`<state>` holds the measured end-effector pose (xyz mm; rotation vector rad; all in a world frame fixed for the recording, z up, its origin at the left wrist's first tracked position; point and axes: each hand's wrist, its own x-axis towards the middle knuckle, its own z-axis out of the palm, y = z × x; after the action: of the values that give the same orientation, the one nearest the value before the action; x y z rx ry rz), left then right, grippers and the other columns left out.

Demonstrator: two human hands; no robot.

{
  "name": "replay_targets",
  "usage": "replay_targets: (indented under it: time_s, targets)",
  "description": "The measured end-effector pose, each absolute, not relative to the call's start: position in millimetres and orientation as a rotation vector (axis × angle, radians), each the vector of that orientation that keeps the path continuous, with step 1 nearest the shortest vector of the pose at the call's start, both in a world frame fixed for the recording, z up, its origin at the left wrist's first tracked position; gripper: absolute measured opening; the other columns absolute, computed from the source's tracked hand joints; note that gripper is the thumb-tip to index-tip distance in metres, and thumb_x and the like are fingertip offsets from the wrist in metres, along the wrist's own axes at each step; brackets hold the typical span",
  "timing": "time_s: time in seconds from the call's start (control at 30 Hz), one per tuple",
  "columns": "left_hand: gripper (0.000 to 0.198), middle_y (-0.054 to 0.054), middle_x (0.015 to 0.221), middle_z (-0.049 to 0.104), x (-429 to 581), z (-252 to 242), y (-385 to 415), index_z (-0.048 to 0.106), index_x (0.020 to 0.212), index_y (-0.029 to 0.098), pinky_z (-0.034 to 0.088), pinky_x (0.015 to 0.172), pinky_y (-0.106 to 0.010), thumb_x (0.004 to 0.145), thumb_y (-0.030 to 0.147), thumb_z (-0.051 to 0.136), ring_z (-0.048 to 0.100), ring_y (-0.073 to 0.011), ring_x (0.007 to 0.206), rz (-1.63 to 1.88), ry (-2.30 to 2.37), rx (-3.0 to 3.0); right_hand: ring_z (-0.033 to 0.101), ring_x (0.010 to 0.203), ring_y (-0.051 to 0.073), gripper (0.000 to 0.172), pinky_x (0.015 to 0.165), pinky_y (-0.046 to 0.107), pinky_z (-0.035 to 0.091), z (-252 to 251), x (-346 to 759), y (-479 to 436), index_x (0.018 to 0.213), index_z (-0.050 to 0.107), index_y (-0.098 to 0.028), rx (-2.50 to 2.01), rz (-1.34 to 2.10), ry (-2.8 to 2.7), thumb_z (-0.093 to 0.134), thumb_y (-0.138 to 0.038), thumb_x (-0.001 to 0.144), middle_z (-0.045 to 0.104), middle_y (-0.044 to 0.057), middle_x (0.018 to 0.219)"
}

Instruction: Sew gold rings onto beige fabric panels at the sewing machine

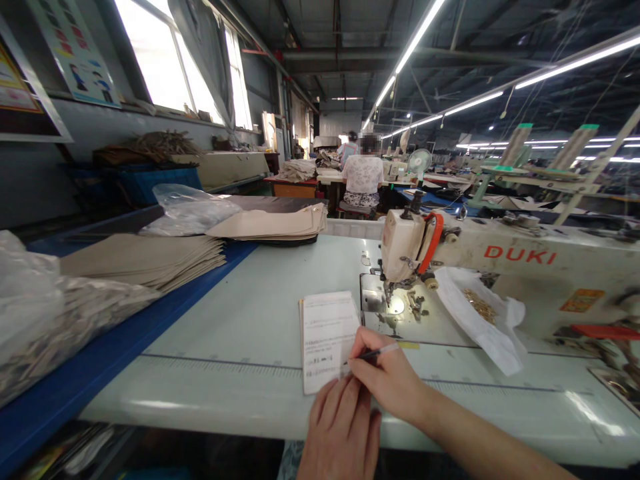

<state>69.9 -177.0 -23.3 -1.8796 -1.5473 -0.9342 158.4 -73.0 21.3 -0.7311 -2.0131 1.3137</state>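
Note:
A small notebook with lines of handwriting lies open on the pale green sewing table. My right hand is closed around a pen, its tip at the page's lower right. My left hand lies flat with fingers stretched over the notebook's bottom edge, touching the right hand. Behind the notebook stands the sewing machine marked DUKI, its lamp lighting the metal needle plate. The lower corner of the page is hidden by my hands.
Stacks of beige fabric pieces and plastic bags lie on the left. A white cloth holding small brass-coloured parts sits under the machine arm. Thread cones stand behind at right. A person sits farther ahead, back turned.

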Motion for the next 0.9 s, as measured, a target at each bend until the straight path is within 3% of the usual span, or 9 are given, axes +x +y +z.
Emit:
replay_targets:
  time_s: [0.6,0.8,0.9]
  targets:
    - [0.028,-0.006,0.099,0.069,72,-24,-177,0.064,0.100,0.015,0.047,0.084,-0.033,0.093,0.023,0.039,0.060,-0.0197,0.095,-0.943,-1.553,-1.861,0.045,0.059,0.011,0.012,0.055,0.021,0.036,19,162,-72,0.063,0.047,-0.018,-0.689,1.260,-1.936,0.052,-0.013,0.072,0.047,-0.005,0.060]
    - [0.025,-0.008,0.099,0.068,70,-23,-178,0.061,0.106,0.014,0.050,0.081,-0.035,0.090,0.022,0.044,0.061,-0.0217,0.093,-0.936,-1.566,-1.925,0.057,0.072,0.014,0.010,0.067,0.023,0.047,21,167,-73,0.085,0.058,-0.019,-0.618,0.959,-1.819,0.050,-0.024,0.088,0.060,0.000,0.076]
    - [0.028,-0.011,0.103,0.065,71,-20,-183,0.057,0.112,0.012,0.052,0.083,-0.037,0.087,0.016,0.047,0.059,-0.0225,0.098,-1.020,-1.652,-2.030,0.062,0.089,0.016,0.025,0.082,0.028,0.049,21,172,-72,0.112,0.056,-0.021,-0.454,0.806,-2.011,0.040,-0.019,0.093,0.066,0.005,0.095]
